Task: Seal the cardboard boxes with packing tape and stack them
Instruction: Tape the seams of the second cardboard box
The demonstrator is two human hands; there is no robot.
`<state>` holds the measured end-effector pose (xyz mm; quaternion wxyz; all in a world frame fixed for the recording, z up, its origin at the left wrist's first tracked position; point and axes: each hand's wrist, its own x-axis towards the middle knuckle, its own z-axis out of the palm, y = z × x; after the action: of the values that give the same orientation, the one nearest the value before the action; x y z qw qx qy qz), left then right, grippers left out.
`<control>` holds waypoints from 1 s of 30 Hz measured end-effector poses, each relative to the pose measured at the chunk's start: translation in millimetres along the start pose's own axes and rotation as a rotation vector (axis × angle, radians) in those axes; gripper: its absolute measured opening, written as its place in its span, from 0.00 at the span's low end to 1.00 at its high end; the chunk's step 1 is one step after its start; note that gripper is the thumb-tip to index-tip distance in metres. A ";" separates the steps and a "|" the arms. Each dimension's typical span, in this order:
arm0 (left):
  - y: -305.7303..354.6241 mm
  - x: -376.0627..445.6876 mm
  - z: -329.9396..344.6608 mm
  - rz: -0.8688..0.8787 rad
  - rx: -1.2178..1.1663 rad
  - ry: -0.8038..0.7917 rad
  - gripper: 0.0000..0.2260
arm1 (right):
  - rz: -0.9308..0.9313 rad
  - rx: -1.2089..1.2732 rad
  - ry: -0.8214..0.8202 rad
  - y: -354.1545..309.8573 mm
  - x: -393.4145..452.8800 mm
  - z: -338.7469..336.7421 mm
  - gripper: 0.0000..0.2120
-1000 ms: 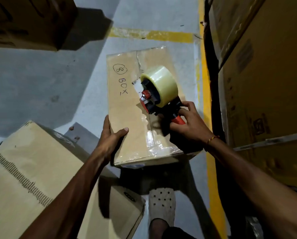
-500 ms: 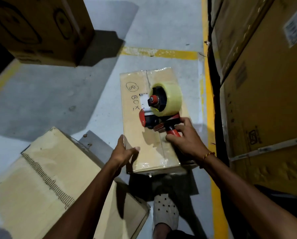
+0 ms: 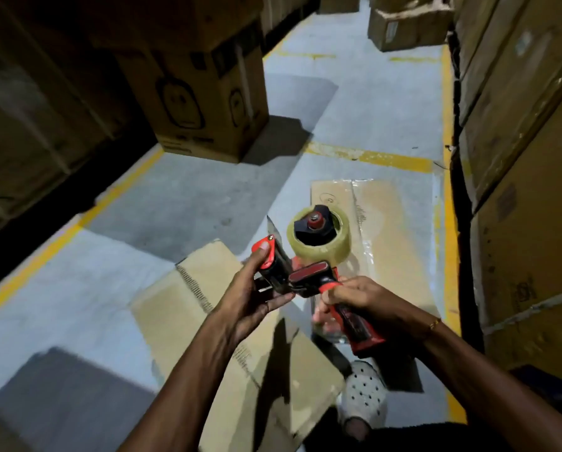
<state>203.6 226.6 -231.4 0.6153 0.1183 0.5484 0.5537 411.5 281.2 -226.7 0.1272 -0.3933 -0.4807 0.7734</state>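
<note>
Red and black plastic make up the tape dispenser (image 3: 309, 275), which sits raised in the middle of the view, held in both hands above the boxes. Its roll of clear tape (image 3: 318, 238) stands at the far end, the black hub and red centre nut facing up. The right hand (image 3: 367, 303) has its fingers curled tight round the red handle, which slants down and toward the person. The left hand (image 3: 256, 288) grips the front of the tool: its thumb presses on the red side plate by the screw, and the other fingers reach underneath the black body, near the metal blade guard that juts up just beside the roll. A thin bracelet (image 3: 434, 323) rings the right wrist.

Below and beyond the dispenser, the taped cardboard box (image 3: 390, 230) lies flat on the grey floor (image 3: 175, 197), glossy strips running along its top seam and faint handwriting near its far left corner; the writing is too blurred to read. To its left a flattened cardboard sheet (image 3: 207, 295) with torn corrugated edges lies at an angle under the left forearm. A pale perforated clog (image 3: 362, 398) shows at the bottom, next to the near end of the box.

Yellow lines (image 3: 367, 156) cross the floor behind the box and run along both sides. A large printed carton (image 3: 207, 102) stands at upper left, and stacked cartons (image 3: 527, 190) wall in the right side.
</note>
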 end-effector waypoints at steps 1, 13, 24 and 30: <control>4.7 -15.4 -5.8 0.007 0.027 0.014 0.22 | 0.035 0.027 -0.023 0.2 -6.7 12.0 0.09; 9.2 -131.3 -60.3 0.075 0.177 0.073 0.28 | 0.093 0.092 -0.112 25.3 -72.0 118.1 0.09; -2.8 -150.7 -65.5 0.155 0.243 0.251 0.19 | 0.012 0.010 -0.017 35.4 -92.4 121.7 0.08; -8.0 -151.7 -56.0 0.090 -0.077 0.317 0.08 | -0.051 -0.011 0.018 39.8 -102.5 117.5 0.06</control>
<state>195.5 74.7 -175.7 0.4998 0.0299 0.6110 0.6131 400.3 126.6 -183.5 0.1493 -0.3885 -0.4936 0.7636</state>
